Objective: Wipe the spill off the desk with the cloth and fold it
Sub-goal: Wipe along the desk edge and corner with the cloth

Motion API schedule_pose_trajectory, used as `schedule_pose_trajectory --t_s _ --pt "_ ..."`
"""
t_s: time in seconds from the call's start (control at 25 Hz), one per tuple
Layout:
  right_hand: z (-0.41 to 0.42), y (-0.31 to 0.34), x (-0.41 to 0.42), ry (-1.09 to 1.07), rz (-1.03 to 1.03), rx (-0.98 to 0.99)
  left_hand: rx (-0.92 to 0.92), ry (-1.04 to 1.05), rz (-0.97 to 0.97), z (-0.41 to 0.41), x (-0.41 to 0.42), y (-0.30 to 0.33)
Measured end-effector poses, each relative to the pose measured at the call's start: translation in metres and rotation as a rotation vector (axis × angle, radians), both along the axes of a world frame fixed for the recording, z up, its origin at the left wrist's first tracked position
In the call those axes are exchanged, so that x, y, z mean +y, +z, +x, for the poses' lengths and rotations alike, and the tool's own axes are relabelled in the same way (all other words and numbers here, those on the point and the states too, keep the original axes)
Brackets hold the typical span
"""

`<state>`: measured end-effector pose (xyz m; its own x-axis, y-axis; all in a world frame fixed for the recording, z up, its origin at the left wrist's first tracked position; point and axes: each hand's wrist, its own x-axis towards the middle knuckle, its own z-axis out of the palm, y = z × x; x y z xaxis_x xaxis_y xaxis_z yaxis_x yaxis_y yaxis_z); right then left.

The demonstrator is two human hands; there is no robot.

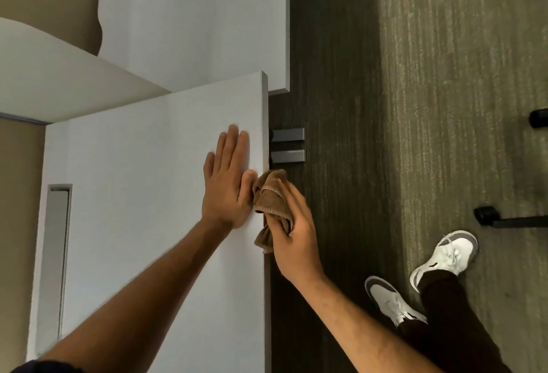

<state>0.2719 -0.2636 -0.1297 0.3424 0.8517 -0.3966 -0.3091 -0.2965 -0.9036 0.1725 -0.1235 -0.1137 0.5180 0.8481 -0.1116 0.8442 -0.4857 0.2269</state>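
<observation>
Right, my left hand lies flat on the white tabletop, fingers straight, holding nothing. My right hand has its fingers curled round the bunched brown cloth at the tabletop's right edge, just beside my left thumb.

A single head-worn wide-angle view looks steeply down from above and behind the hands, close to them, taking in the white counter under the left hand and carpet floor beyond the right hand.
</observation>
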Motion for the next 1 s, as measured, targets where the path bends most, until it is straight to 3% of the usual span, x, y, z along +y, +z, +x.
schedule_pose_trajectory --t_s 0.28,0.48,0.6,0.68,0.8,1.0 --pt "-0.007 0.002 -0.072 0.195 -0.048 0.104 0.011 -0.008 0.012 -0.001 0.002 0.000" --pt "-0.015 0.014 -0.054 0.188 0.018 0.023 -0.007 -0.001 0.009 -0.002 0.002 -0.003" --pt "-0.016 0.013 -0.029 0.127 0.070 -0.003 -0.027 0.004 -0.013 0.000 0.001 -0.002" --pt "-0.013 0.009 -0.016 0.045 0.078 0.079 -0.020 0.007 -0.018 0.000 0.001 -0.001" --pt "-0.008 0.006 0.004 -0.075 0.016 0.195 -0.020 0.006 -0.014 0.001 0.000 0.002" --pt "0.011 0.001 0.048 -0.246 -0.030 0.200 -0.010 0.007 -0.022 0.002 0.000 0.002"
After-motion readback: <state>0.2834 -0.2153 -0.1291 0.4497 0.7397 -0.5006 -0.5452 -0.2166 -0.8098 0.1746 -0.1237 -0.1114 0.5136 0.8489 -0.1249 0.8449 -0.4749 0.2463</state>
